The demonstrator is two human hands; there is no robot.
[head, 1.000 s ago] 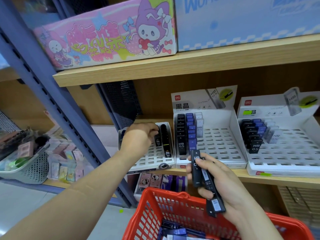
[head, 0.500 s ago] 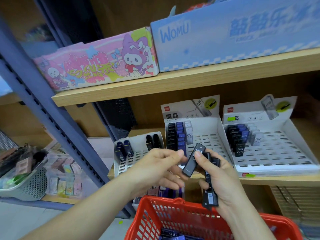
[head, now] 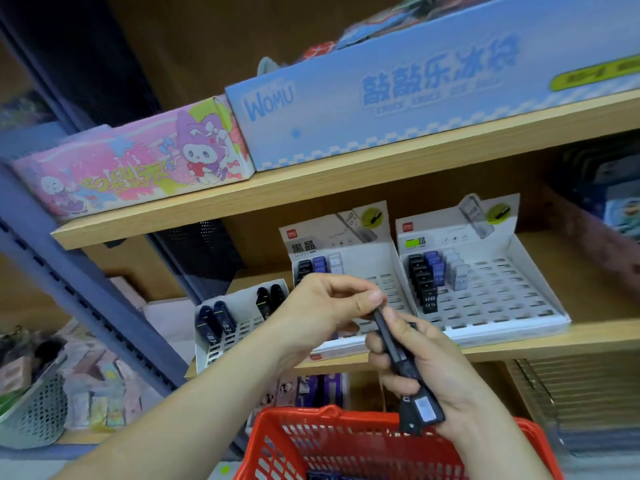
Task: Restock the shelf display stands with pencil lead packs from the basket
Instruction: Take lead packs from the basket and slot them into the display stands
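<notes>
- The left display stand is seen to carry only four dark packs near its back; most of its slots are unfilled.
- The left hand is held in front of the stands. Its thumb and forefinger appear closed in a pinch on the top end of one pencil lead pack, and the other fingers are curled under.
- The middle display stand is partly hidden by the hands; short rows of black, blue and clear packs are seen at its back left.
- The red basket is seen below the hands. A few more packs can just be made out at the bottom edge.
- The bundle of packs is gripped in the right hand, with the fingers curled round it.
- The packs are judged to be light, stiff, slim plastic cases, smooth and likely to slip. The lead inside is brittle, so a drop is to be avoided.
- Each pack is best taken by its narrow edges near the top, so that the lower end is left free for a slot.
- The right display stand, on the wooden shelf, is filled only at its back left.
</notes>
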